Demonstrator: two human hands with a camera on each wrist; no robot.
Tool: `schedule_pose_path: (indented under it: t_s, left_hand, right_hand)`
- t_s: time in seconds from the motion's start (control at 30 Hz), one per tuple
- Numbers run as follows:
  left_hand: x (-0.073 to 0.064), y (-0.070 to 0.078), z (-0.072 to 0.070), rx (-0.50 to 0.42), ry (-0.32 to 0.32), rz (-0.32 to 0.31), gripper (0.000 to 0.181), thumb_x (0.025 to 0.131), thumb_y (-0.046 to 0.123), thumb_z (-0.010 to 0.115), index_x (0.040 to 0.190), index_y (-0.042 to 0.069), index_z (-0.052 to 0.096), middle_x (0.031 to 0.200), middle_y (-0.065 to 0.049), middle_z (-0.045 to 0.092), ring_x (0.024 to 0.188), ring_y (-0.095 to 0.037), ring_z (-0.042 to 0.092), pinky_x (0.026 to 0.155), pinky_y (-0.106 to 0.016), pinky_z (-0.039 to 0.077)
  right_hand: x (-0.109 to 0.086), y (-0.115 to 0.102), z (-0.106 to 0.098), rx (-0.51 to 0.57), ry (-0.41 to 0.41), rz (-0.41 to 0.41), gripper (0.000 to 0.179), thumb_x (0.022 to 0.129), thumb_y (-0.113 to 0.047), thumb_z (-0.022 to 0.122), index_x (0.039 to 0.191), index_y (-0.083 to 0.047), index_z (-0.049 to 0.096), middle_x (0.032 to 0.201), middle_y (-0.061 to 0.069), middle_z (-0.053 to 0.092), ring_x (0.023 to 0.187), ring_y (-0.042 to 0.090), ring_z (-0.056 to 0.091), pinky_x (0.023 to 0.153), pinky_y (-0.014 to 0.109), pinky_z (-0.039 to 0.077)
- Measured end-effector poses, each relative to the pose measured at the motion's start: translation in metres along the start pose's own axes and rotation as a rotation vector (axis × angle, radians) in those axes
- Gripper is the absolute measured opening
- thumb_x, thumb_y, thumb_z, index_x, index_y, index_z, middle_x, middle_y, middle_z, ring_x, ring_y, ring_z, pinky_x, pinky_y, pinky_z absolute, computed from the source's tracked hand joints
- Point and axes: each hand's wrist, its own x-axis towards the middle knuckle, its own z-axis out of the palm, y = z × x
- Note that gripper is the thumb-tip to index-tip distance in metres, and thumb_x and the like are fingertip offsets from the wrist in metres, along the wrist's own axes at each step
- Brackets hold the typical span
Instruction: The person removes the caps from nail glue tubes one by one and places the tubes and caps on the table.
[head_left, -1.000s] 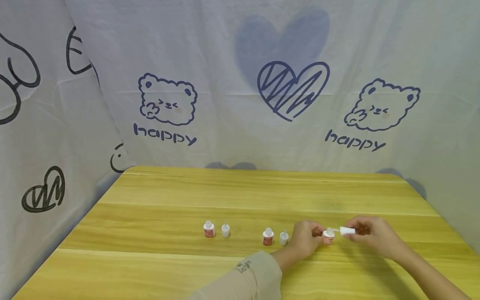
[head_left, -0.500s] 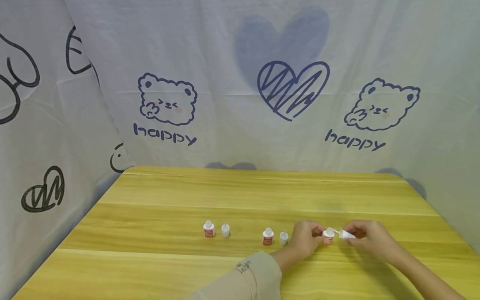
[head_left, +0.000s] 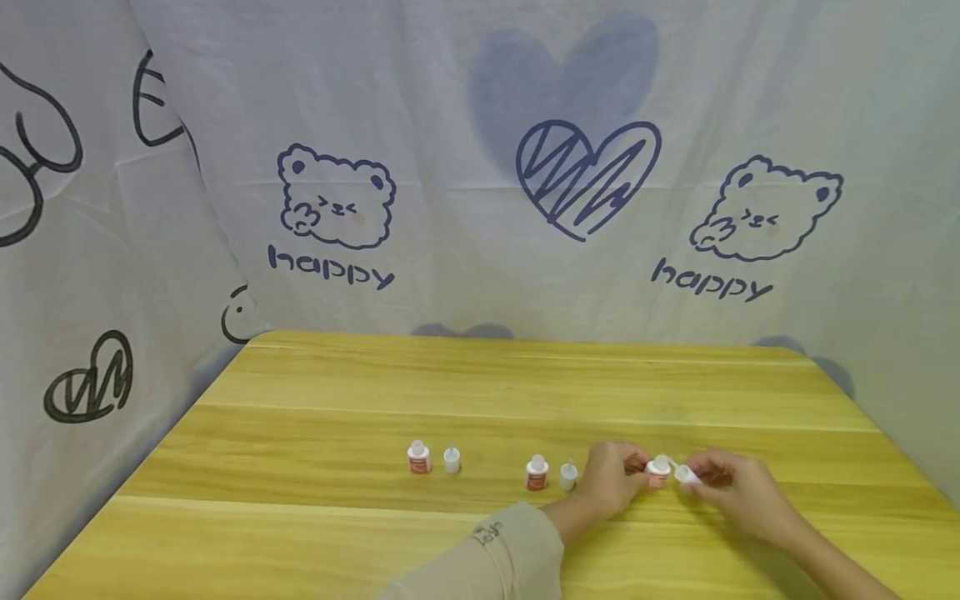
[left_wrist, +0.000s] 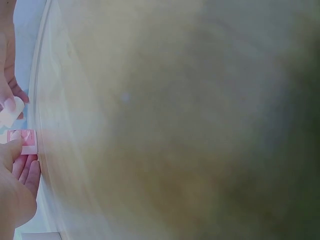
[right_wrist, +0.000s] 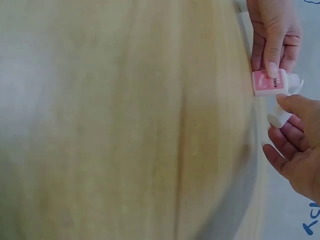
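My left hand (head_left: 609,482) pinches a small white bottle (head_left: 658,473) with a red-pink label, upright on the table at the right. Its thumb lies across the label (right_wrist: 262,80) in the right wrist view. Close on the bottle's right, my right hand (head_left: 746,493) holds a white cap (head_left: 686,475) between thumb and fingers. A thin pale stem (head_left: 672,460) rises from the cap and slants toward the bottle's neck; whether it touches the neck I cannot tell. In the left wrist view, the cap (left_wrist: 11,112) and bottle (left_wrist: 29,142) appear at the left edge.
Left of my hands, a matching bottle (head_left: 536,473) stands beside its cap (head_left: 568,477), stem upward. Farther left is another such bottle (head_left: 418,458) and cap (head_left: 451,460). All stand on a wood-grain table (head_left: 300,533). A printed white cloth (head_left: 450,250) hangs behind.
My right hand has come slightly left and down. The cap has turned from lying nearly sideways to having its stem slanting up and left. My left hand and the bottle keep their place.
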Motion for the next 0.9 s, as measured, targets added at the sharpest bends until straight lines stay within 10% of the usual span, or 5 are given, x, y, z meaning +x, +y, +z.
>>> schedule_pose_path:
  t_s: [0.9]
  left_hand:
    - [-0.0005, -0.0004, 0.0002, 0.029, -0.006, -0.003, 0.015, 0.075, 0.009, 0.070, 0.088, 0.001, 0.069, 0.082, -0.006, 0.071, 0.071, -0.003, 0.064, 0.061, -0.005, 0.045]
  right_hand:
    - [-0.0050, 0.0017, 0.0108, 0.040, 0.112, 0.167, 0.019, 0.071, -0.007, 0.075, 0.086, 0.000, 0.065, 0.084, 0.013, 0.068, 0.069, -0.013, 0.053, 0.060, 0.014, 0.050]
